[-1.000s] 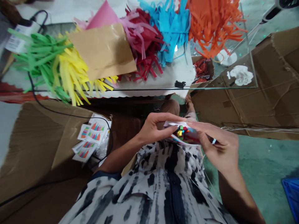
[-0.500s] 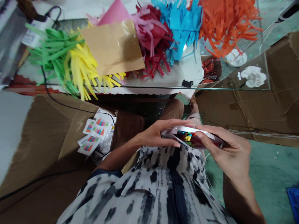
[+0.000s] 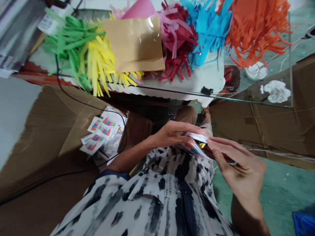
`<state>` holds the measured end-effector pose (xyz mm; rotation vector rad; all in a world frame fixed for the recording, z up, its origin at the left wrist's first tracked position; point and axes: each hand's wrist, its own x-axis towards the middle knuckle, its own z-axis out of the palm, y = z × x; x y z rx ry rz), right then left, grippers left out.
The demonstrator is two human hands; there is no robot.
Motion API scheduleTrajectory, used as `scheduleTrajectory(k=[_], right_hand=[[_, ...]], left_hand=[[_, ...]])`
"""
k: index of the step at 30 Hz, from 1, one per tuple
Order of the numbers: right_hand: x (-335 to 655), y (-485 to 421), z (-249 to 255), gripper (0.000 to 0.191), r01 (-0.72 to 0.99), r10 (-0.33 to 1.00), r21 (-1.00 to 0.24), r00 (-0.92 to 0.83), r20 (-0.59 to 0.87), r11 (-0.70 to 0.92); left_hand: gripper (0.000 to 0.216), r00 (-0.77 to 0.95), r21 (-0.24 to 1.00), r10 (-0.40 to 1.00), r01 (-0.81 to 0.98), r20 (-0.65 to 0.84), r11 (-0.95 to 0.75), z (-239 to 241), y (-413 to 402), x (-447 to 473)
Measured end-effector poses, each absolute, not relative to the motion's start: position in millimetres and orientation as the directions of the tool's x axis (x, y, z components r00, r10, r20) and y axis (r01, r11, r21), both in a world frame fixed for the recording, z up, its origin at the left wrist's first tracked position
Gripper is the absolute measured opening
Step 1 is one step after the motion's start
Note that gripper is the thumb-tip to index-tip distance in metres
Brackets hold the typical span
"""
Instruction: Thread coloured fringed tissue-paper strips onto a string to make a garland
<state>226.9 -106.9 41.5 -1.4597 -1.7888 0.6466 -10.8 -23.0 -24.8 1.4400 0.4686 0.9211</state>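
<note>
My left hand (image 3: 173, 134) and my right hand (image 3: 236, 164) together hold a small clear packet (image 3: 199, 144) with a white card header and bright coloured paper inside, close above my lap. The left fingers pinch the packet's left end. The right fingers press along its right side. On the glass table (image 3: 246, 98) ahead lie bundles of fringed paper: green (image 3: 69, 49), yellow (image 3: 100, 67), red (image 3: 176, 52), blue (image 3: 205, 29) and orange (image 3: 256, 26). A brown paper sheet (image 3: 136, 44) rests on top of them.
A stack of printed cards (image 3: 102, 132) lies on flattened cardboard (image 3: 49, 131) at my left, crossed by a black cable (image 3: 73, 100). More cardboard (image 3: 278, 131) stands at the right. White scraps (image 3: 277, 91) sit on the glass corner. A blue object (image 3: 304, 224) shows at bottom right.
The view has shifted, so the table sits further right in frame. Both hands kept hold of the packet and tilted it, and the right fingers slid along its edge.
</note>
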Motion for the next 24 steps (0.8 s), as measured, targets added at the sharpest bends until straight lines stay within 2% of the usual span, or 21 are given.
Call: scheduleTrajectory(k=[4,7,9,12,14,16,18,22,24], right_hand=[[226.3,-109.0,43.4,0.045,0.652,0.949,-0.69,-0.2,0.245,0.316],[230.7,-109.1,49.9,0.049,0.643,0.936,-0.688,-0.309,0.17,0.337],[235.1,-108.6,54.0,0.054,0.632,0.95,-0.72,-0.285,0.128,0.287],[240.4,-108.0,53.5,0.067,0.627,0.98,-0.754,-0.156,0.126,0.196],[241.5,-106.9,47.9,0.06,0.613,0.986,-0.773,-0.072,0.151,0.163],[241.3,-104.4,40.1,0.044,0.586,0.981,-0.795,0.005,0.195,0.155],[240.8,-100.5,32.0,0.033,0.561,0.974,-0.809,0.018,0.227,0.178],[241.7,-93.6,17.5,0.029,0.505,0.98,-0.841,-0.062,0.19,0.195],[242.1,-93.0,11.1,0.038,0.435,0.988,-0.888,-0.026,0.154,0.15]], left_hand=[[0.029,0.585,0.947,0.751,-0.268,0.304,-0.174,-24.7,-21.3,-11.2],[0.023,0.564,0.944,0.761,-0.259,0.32,-0.204,-25.9,-21.7,-12.0],[0.019,0.497,0.94,0.803,-0.252,0.329,-0.229,-26.5,-22.2,-12.1],[0.02,0.369,0.942,0.872,-0.223,0.321,-0.252,-23.7,-22.2,-11.5],[0.02,0.335,0.947,0.889,-0.193,0.311,-0.258,-19.0,-21.9,-10.8],[0.017,0.341,0.952,0.89,-0.156,0.302,-0.263,-13.5,-22.4,-10.3],[0.015,0.351,0.957,0.89,-0.094,0.291,-0.276,-9.6,-23.3,-10.5],[0.012,0.393,0.912,0.857,0.097,0.333,-0.398,-8.2,-22.5,-13.0],[0.01,0.435,0.882,0.826,0.134,0.358,-0.452,-8.9,-19.1,-13.9]])
